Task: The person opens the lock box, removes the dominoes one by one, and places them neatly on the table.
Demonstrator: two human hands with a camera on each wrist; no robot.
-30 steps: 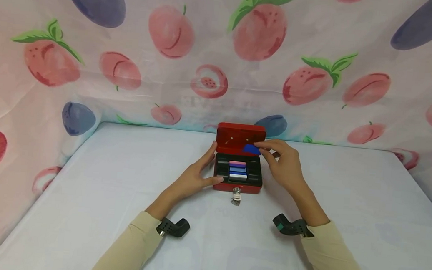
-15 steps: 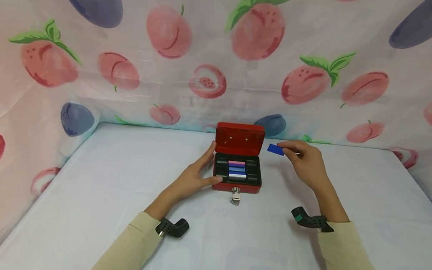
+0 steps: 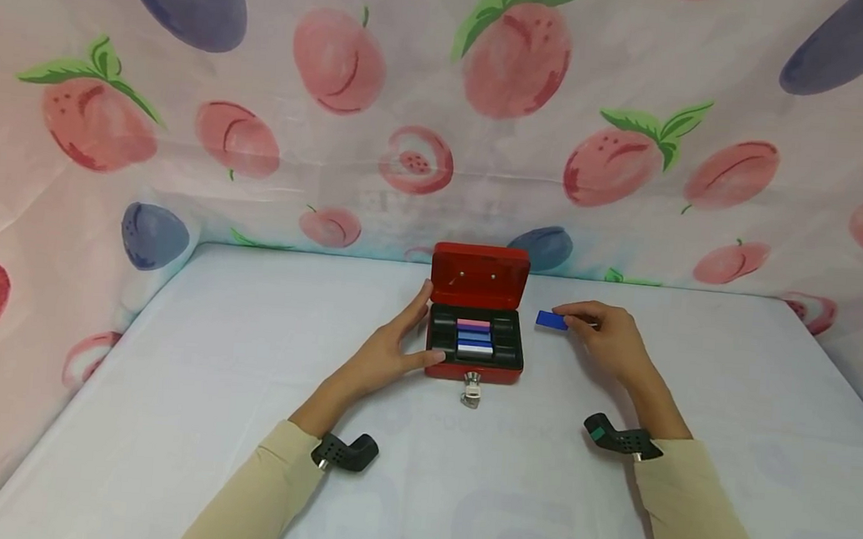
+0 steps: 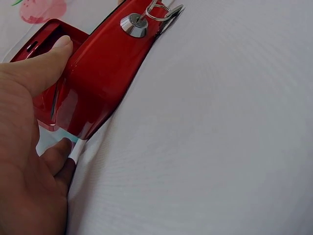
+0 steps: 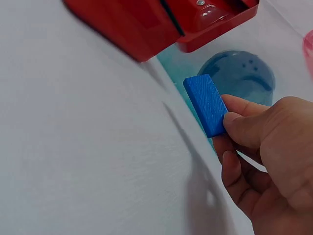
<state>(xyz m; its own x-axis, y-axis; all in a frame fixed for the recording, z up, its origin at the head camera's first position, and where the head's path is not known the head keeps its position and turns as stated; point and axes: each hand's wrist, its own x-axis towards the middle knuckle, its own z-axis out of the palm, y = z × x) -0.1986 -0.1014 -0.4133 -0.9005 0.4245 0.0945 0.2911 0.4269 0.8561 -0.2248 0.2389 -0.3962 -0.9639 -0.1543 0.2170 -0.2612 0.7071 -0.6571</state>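
Note:
A red cash box point(image 3: 473, 374) stands on the table with its lid point(image 3: 479, 276) raised. Several pink, purple, blue and white pieces point(image 3: 475, 338) lie in the middle of its black inner tray point(image 3: 443, 329). My left hand point(image 3: 386, 355) holds the box at its left side. The thumb point(image 4: 46, 68) lies over the rim, and the index finger reaches up beside the lid. Right of the box, my right hand point(image 3: 605, 336) pinches one end of a flat blue rectangular block point(image 5: 205, 105) between thumb and fingers, above the table.
A key with a ring and tag point(image 3: 471, 392) hangs from the lock point(image 4: 134, 24) on the box's front. The white-covered table point(image 3: 416, 486) ends at a fruit-print cloth point(image 3: 498, 182) hanging close behind the lid. Each wrist wears a black camera mount point(image 3: 347, 452).
My right hand has carried the blue block from in front of the open lid out to the right, then a little lower. The left hand and the box have stayed in place.

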